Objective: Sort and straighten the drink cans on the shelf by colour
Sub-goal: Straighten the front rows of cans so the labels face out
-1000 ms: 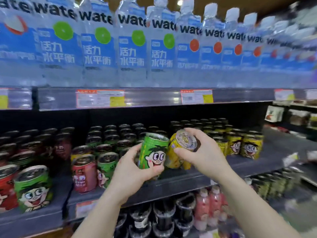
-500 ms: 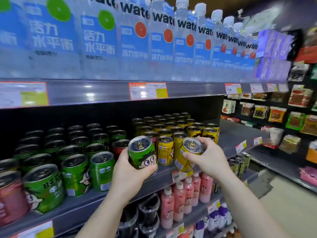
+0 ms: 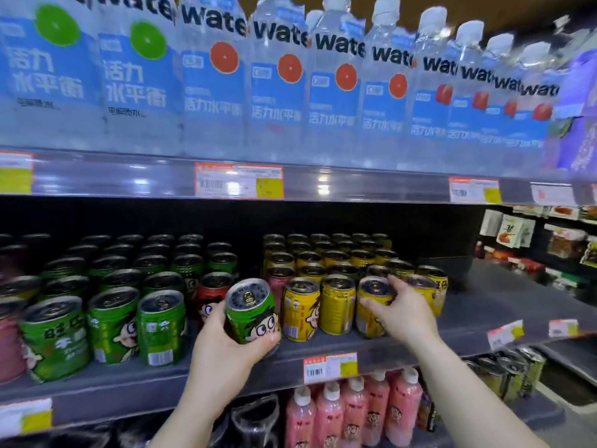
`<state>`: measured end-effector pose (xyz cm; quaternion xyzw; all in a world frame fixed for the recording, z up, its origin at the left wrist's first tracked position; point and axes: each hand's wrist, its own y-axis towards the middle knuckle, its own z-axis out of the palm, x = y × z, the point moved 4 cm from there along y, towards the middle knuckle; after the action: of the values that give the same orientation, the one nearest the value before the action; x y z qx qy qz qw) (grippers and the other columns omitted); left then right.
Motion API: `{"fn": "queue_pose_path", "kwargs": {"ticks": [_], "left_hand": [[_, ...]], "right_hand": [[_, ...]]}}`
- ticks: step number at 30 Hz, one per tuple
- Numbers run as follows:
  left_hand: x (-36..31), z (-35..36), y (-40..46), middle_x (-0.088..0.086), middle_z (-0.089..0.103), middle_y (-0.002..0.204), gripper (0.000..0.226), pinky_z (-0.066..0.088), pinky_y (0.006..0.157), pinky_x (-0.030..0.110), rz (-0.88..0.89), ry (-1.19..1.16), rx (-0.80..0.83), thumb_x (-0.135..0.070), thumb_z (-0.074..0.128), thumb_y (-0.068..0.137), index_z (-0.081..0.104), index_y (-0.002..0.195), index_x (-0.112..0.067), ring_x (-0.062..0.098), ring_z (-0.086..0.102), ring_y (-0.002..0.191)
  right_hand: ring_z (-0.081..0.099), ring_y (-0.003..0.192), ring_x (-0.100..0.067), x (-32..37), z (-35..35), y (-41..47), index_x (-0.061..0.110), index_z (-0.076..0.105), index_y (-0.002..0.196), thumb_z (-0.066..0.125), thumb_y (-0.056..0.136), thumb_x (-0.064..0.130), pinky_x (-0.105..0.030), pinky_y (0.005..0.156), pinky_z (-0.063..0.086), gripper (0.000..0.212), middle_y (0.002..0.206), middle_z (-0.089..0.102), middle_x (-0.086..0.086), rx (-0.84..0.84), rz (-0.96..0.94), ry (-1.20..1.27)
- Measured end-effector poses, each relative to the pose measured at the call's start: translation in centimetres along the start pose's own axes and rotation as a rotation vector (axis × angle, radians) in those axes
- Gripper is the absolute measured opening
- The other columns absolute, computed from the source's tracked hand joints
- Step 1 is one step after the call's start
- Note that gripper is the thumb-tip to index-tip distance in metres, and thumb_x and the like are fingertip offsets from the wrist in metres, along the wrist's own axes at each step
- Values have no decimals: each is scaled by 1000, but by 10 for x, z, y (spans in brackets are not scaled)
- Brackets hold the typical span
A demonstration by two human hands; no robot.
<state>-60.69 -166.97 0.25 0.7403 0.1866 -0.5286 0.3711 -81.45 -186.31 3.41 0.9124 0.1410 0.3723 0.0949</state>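
Our left hand (image 3: 223,347) holds a green can (image 3: 252,310) tight, tipped toward us in front of the shelf (image 3: 452,337). The can has a silver top and a cartoon face with big eyes. Our right hand (image 3: 402,313) wraps around a yellow can (image 3: 371,307) standing in the front row of yellow cans (image 3: 336,303). Green cans (image 3: 113,324) stand on the left. A red can (image 3: 211,299) sits between them.
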Motion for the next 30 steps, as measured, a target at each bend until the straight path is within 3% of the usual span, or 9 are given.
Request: {"fn": "queue_pose_path", "kwargs": {"ticks": [5,7,10,15,17,20,26,28,30], "left_hand": [[21,-10,-6,-7,65,103,53,45,75,24,-28,72,-169,-28,88,58,58,100,-36,6,60,94],[24,-15,-11,-6,66,104,58,47,78,26,-33,92,-247,-29,88,57,58,107,-32,10,62,96],[24,-25,-18,-11,62,105,72,45,76,19,-44,114,-350,-24,89,58,49,117,-27,3,60,96],[25,-38,-15,-7,56,115,81,44,92,34,6,439,-448,-40,85,59,47,129,-25,13,50,110],[24,-37,-11,-5,45,120,87,41,92,29,-8,499,-447,-44,82,63,42,137,-23,8,43,109],[27,-39,-7,-5,41,116,82,50,80,36,-16,509,-477,-42,81,66,40,135,-25,19,55,99],[33,-52,-6,-14,50,83,38,38,60,13,128,459,-460,-27,82,69,56,96,-27,1,52,73],[23,-57,-5,-17,51,82,35,35,64,13,245,525,-490,-24,84,66,60,92,-26,0,50,75],[11,-63,0,-16,53,88,39,36,73,23,358,641,-533,-27,86,62,65,94,-23,5,46,84]], "right_hand": [[53,110,-18,26,2,-18,26,55,127,72,79,31,-28,84,41,52,126,50,1,-193,-267,86],[54,88,-1,57,19,-42,31,60,115,69,82,28,-18,75,40,35,109,56,12,-39,-421,225],[51,66,1,89,68,-76,30,63,109,66,84,26,-11,62,40,26,86,64,14,350,-503,354],[60,86,1,106,116,-100,29,55,130,55,91,22,-12,79,46,40,103,64,18,525,-491,404],[58,101,1,107,122,-100,30,53,132,52,92,19,-14,90,44,41,113,63,18,532,-462,410],[53,112,4,109,125,-101,32,54,131,49,93,15,-18,100,41,42,120,61,20,542,-466,407],[55,76,-2,107,110,-87,36,52,127,59,89,27,-21,73,48,40,104,60,18,292,-403,432],[50,73,-3,109,104,-78,36,45,131,60,88,34,-20,69,42,45,109,54,15,212,-407,332],[51,69,-1,116,98,-74,36,45,131,60,88,35,-21,68,42,46,111,49,15,165,-424,264]]}}
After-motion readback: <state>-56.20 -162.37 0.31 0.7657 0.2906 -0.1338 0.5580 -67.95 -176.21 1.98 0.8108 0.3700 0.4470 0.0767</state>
